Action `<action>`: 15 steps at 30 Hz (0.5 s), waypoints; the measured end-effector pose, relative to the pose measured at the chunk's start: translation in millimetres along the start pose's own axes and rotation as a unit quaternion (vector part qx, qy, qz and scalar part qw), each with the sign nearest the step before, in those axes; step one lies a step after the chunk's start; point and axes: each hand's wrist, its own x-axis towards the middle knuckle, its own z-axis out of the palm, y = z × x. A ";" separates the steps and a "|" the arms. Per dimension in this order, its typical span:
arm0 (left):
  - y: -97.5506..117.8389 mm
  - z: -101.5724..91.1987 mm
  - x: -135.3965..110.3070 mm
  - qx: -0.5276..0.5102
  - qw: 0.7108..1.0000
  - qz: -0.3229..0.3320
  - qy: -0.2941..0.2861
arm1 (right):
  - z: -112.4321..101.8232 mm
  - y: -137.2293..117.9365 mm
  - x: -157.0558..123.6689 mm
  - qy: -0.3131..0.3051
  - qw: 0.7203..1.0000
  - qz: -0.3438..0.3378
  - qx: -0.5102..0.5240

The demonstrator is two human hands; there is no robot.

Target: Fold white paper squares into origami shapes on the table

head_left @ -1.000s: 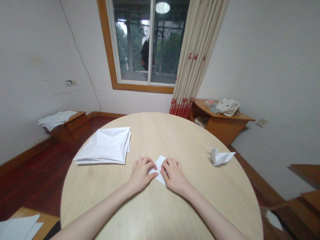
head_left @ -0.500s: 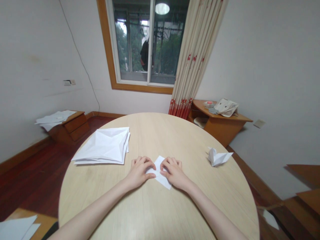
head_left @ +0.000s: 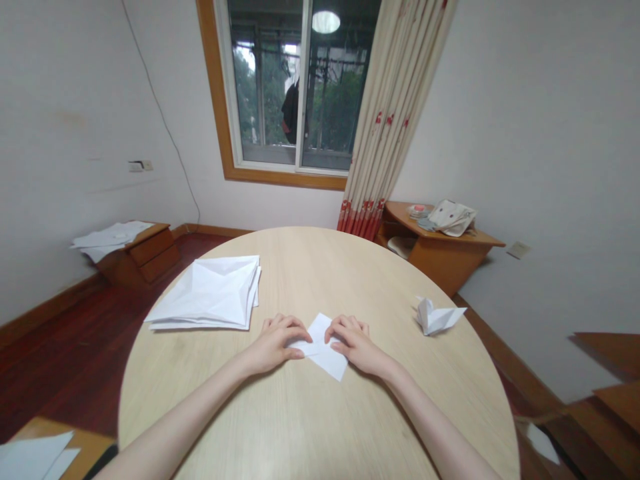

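A small folded white paper (head_left: pixel 328 362) lies on the round wooden table in front of me, its pointed ends facing away and toward me. At its left corner is my left hand (head_left: pixel 279 344), curled, with thumb and index finger gripping the paper. My right hand (head_left: pixel 358 345) bends over the right edge, index fingertip and thumb on the sheet. The fingers partly cover both side corners. A crease runs across the middle, between the hands.
A stack of creased white paper sheets (head_left: pixel 215 293) rests at the table's left. On the right stands a folded paper figure (head_left: pixel 436 317). Beyond the round table (head_left: pixel 310 267) are a low drawer unit (head_left: pixel 150 250) and a corner cabinet (head_left: pixel 440 257) holding a bag.
My right hand has shifted slightly right, uncovering more of the paper's middle. The left thumb has drawn back a little to the left. The paper stays in nearly the same place.
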 end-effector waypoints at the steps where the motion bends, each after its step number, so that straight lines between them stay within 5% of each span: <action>1: -0.2 -1.2 -0.4 -0.002 1.000 0.005 -0.005 | -0.6 0.3 -0.4 -0.001 1.000 0.001 0.001; 8: -3.7 -4.3 -2.2 -0.017 0.999 0.043 -0.009 | 1.5 2.1 -4.1 0.016 0.999 -0.028 -0.006; 15: -5.2 -4.0 -3.8 -0.059 0.995 0.085 0.007 | 4.0 -12.1 -11.0 0.065 0.988 -0.136 -0.037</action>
